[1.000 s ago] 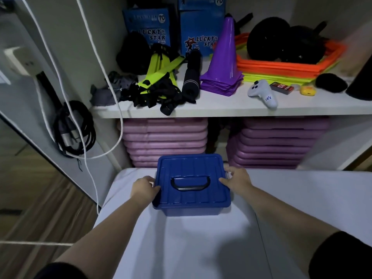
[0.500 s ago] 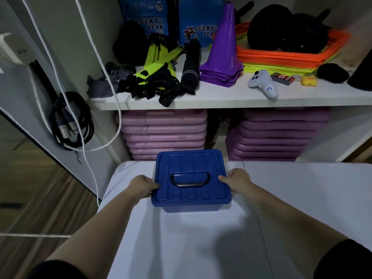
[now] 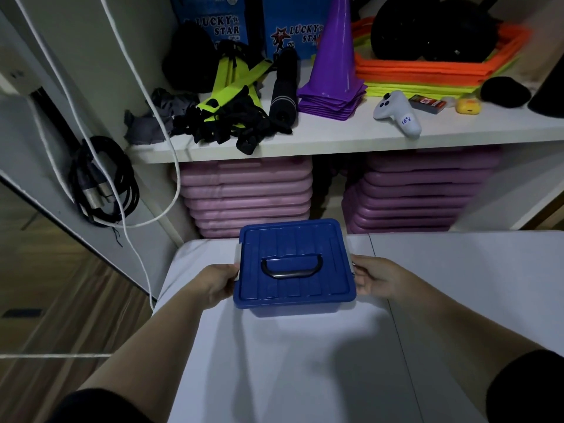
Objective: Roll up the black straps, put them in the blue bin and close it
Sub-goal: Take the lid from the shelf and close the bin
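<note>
Head view, the only one: blue bin [image 3: 294, 267] sits on the white table [image 3: 305, 361], near its far edge, lid on and dark handle [image 3: 291, 267] lying flat. Judged step: closing, the last one, working the pale side latches. Left hand [image 3: 218, 283] is pressed to the bin's left side at the grey latch [image 3: 237, 261]; right hand [image 3: 374, 277] to the right side where a second latch barely shows. Left fingers are curled in against the bin edge, tips hidden under the lid rim, thumb on top by the latch; right fingers likewise bent round the side, close together, not spread. Cannot tell if either latch is snapped home. No black straps visible on the table; presumably inside, though the lid hides that. A tangle of black and yellow-green webbing [image 3: 229, 117] lies on the shelf [image 3: 335, 132] behind, well apart. Next move likely needs inward pressure on both latches until they seat, then release.
</note>
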